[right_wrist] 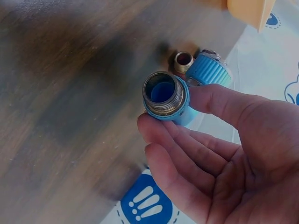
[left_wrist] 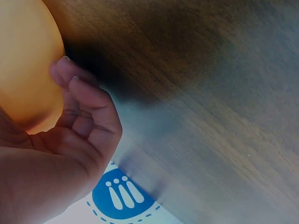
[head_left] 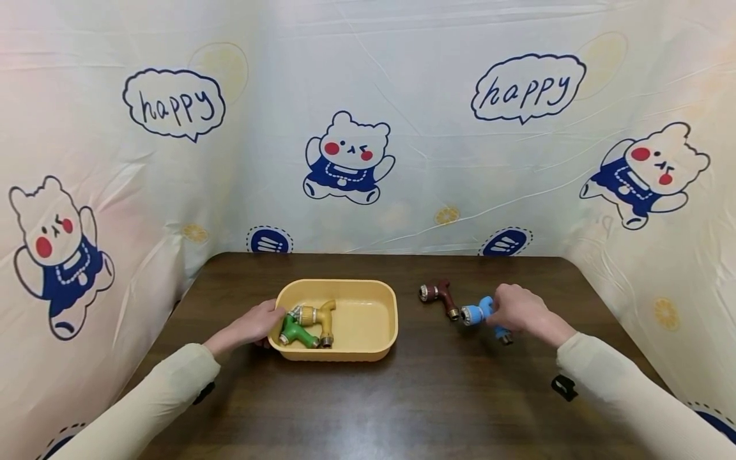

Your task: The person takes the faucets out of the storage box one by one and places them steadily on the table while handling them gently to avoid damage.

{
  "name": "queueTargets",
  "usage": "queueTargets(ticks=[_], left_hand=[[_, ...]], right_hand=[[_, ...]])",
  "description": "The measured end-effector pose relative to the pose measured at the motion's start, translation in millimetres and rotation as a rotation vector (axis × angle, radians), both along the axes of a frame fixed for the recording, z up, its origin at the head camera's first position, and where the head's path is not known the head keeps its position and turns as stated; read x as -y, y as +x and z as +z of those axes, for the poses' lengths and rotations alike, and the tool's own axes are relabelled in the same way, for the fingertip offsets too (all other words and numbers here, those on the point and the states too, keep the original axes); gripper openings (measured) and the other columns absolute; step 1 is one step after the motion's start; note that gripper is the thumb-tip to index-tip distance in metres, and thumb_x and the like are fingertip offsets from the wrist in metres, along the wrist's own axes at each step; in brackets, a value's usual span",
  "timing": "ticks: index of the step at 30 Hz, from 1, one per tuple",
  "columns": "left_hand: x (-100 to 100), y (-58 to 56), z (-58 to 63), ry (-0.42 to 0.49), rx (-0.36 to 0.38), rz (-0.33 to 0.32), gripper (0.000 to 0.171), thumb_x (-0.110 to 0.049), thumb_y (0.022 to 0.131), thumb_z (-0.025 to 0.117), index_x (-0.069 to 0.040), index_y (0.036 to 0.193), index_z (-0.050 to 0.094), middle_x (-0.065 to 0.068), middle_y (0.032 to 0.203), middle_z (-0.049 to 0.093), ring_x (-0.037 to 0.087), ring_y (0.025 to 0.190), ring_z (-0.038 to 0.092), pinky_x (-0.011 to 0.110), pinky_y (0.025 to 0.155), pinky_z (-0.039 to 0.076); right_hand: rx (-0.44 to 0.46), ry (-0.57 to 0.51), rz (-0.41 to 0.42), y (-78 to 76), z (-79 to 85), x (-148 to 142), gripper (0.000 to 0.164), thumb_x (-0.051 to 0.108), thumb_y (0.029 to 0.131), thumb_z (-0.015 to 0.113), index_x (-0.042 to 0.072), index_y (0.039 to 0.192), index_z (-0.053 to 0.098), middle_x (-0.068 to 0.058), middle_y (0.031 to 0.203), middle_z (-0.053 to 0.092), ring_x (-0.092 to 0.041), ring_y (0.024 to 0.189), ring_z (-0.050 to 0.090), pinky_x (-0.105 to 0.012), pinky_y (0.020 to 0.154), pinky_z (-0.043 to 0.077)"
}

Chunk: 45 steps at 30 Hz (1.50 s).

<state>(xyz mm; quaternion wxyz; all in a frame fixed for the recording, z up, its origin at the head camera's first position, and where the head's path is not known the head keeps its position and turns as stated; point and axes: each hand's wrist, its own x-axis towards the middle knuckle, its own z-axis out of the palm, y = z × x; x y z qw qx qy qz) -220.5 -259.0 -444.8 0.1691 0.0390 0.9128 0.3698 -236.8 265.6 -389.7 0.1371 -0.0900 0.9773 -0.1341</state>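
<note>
Basin (head_left: pixel 362 319): pale yellow, oblong with rounded corners, upright on the dark brown wooden table (head_left: pixel 460 396), a little left of the middle; the right part of its floor is bare.
Green fitting (head_left: pixel 295 331): inside the basin, lying in the near left corner.
Yellow fitting (head_left: pixel 326 319): also in the basin, close against the green one on its right; its ribbed collar points left and a metal end points to the near side.
Left hand (head_left: pixel 259 322): grips the basin at its left end, with bent fingers outside the wall, as the left wrist view shows.
Blue fitting (head_left: pixel 474 314): right of the basin and well apart from it, in the right hand — ribbed knob toward the left, threaded metal mouth toward the near side; whether it is clear of the table or touching it is hard to judge from these angles.
Right hand (head_left: pixel 517 308): pinches the body of the blue fitting between thumb and fingers.
Maroon fitting (head_left: pixel 445 299): on the table between basin and right hand, its brass end just beside the blue knob.
Sleeves (head_left: pixel 627 383): cream, on both forearms — a small black piece (head_left: pixel 565 387) shows beside the right one.
Curtain (head_left: pixel 437 83): pale cloth round the table, printed with bears, citrus slices and the word "happy" in cloud-shaped bubbles.
</note>
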Motion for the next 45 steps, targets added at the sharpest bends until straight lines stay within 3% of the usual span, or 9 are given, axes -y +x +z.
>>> queueTargets(ticks=[16, 45], left_hand=[[-0.2, 3.7, 0.0, 0.005, 0.005, 0.003, 0.045, -0.019, 0.108, 0.034, 0.009, 0.141, 0.046, 0.009, 0.067, 0.063, 0.020, 0.050, 0.059, 0.032, 0.045, 0.049], [0.8, -0.2, -1.8, 0.009, 0.013, 0.008, 0.044, -0.020, 0.109, 0.034, 0.009, 0.139, 0.047, 0.009, 0.068, 0.063, 0.020, 0.051, 0.059, 0.031, 0.045, 0.048]], right_hand=[[0.032, -0.008, -0.017, -1.4, -5.6, -10.1, 0.023, 0.018, 0.091, 0.077, 0.008, 0.072, 0.067, -0.003, 0.062, 0.060, -0.016, 0.052, 0.057, -0.028, 0.047, 0.046], [0.021, -0.011, -0.044, -10.2, -14.0, -28.5, 0.024, 0.018, 0.090, 0.074, 0.009, 0.069, 0.066, -0.002, 0.061, 0.060, -0.017, 0.052, 0.060, -0.029, 0.047, 0.048]])
